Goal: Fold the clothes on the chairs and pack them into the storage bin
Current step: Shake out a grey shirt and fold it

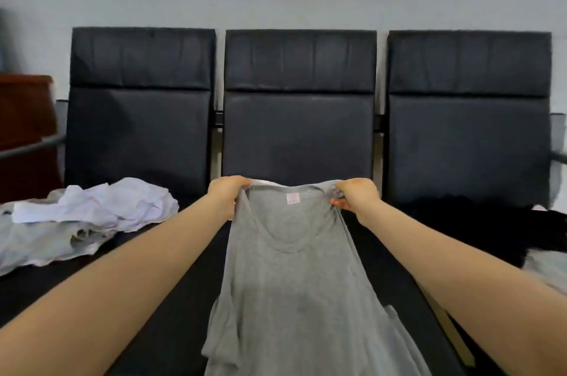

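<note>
A grey tank top (294,292) hangs stretched out in front of me over the middle black chair (299,130), its pink neck label facing me. My left hand (228,193) grips the left shoulder strap. My right hand (356,196) pinches the right shoulder strap. Both arms reach forward at about the same height. The shirt's lower part runs out of the bottom of the view. No storage bin is in sight.
A crumpled pile of white and pale grey clothes (82,216) lies on the left chair seat. A black garment (478,225) and a light cloth (546,271) lie on the right chair seat. A brown cabinet (24,130) stands at far left.
</note>
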Action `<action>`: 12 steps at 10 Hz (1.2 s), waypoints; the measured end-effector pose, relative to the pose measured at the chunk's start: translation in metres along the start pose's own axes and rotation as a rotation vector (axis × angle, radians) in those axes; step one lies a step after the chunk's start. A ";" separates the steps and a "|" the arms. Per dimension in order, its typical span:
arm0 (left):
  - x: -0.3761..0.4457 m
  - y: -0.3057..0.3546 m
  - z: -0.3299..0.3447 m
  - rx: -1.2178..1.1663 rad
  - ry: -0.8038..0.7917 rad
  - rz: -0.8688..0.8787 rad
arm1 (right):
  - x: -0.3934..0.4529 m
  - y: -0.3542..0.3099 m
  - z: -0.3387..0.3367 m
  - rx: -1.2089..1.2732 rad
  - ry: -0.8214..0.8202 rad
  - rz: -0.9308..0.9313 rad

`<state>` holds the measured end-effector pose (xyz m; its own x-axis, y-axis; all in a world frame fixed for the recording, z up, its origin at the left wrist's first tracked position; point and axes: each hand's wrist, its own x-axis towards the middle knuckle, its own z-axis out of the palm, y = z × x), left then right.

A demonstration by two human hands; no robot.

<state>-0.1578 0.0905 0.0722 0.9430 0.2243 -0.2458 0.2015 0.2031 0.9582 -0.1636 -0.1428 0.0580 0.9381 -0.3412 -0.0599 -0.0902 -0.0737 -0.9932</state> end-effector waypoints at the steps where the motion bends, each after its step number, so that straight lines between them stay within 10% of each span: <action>1: 0.039 0.006 0.007 -0.083 0.014 -0.027 | 0.042 0.004 0.021 0.019 0.129 -0.027; 3: 0.122 0.038 0.033 -0.089 0.069 0.247 | 0.120 -0.017 0.056 -0.094 0.252 -0.231; 6: 0.205 -0.052 0.036 0.263 0.088 0.192 | 0.162 0.068 0.076 -0.040 -0.162 0.170; 9: 0.148 -0.034 0.018 0.464 0.158 0.232 | 0.100 0.055 0.021 -0.064 -0.015 0.113; 12: 0.050 -0.062 -0.040 0.912 0.074 0.183 | -0.002 0.083 -0.044 -0.850 -0.094 -0.026</action>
<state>-0.1341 0.1275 -0.0056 0.9676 0.2456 -0.0586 0.2114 -0.6611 0.7199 -0.1877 -0.1890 -0.0195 0.9638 -0.2532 -0.0832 -0.2530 -0.7709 -0.5845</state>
